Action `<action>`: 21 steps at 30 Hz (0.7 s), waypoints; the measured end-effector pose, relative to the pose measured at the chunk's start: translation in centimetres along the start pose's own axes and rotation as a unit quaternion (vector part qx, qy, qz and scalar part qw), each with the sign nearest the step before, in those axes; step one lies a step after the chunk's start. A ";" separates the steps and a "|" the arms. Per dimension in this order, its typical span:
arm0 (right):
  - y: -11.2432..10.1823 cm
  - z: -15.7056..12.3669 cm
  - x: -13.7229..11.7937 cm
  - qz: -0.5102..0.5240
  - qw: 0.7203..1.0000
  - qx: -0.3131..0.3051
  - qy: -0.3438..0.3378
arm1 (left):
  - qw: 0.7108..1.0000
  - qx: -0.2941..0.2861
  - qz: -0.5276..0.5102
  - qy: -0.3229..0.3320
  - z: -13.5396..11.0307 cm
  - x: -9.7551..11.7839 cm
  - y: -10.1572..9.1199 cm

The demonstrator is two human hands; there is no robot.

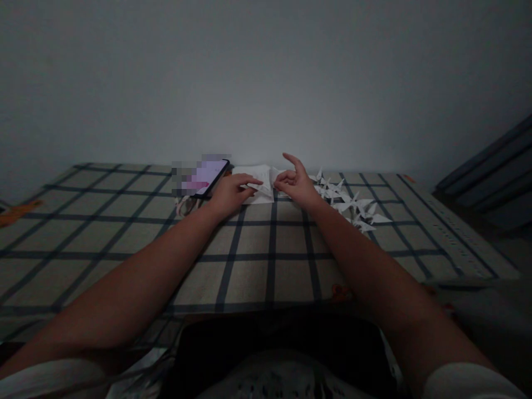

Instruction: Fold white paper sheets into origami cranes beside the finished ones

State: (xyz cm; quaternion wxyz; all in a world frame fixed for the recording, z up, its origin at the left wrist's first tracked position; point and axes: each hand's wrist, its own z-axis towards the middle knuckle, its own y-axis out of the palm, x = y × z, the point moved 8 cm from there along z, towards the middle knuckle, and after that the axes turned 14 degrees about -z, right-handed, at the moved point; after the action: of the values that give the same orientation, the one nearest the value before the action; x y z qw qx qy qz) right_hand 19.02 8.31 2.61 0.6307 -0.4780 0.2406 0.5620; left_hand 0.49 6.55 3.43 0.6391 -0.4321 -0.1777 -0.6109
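My left hand (230, 194) lies over white paper sheets (260, 173) near the wall. Its thumb and index finger close on a small folded white paper piece (261, 188), which has a pointed shape. To the right of it, my right hand (298, 187) hovers at the sheets' right edge. Its index finger sticks up and away, and the other fingers curl loosely near the thumb with nothing visible held. Beyond the right wrist, several white origami cranes (366, 213) lie in a cluster, partly hidden by the forearm.
A phone (211, 177) with a lit screen leans left of my left hand, a pale cable (187, 206) beside it. The checked tablecloth (249, 241) covers the table up to the wall (266, 83). Something orange (20, 211) sits at the far left edge.
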 end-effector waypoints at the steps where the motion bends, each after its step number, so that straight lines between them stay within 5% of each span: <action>1: 0.1 0.1 0.2 0.009 1.000 -0.003 0.004 | 1.000 0.001 -0.001 0.000 0.0 0.0 0.0; 12: 0.3 -0.1 -0.3 -0.070 0.995 -0.059 -0.043 | 0.995 0.003 0.098 0.026 0.2 1.2 -0.5; 21: -1.0 0.1 -0.3 -0.162 0.987 -0.017 -0.007 | 0.995 0.008 0.093 0.016 0.3 0.4 -1.3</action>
State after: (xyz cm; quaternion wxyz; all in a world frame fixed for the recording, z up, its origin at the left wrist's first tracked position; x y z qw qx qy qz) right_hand 19.85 8.38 3.26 0.7071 -0.5174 0.1463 0.4593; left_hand -0.55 6.73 4.32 0.6995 -0.4318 -0.1317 -0.5539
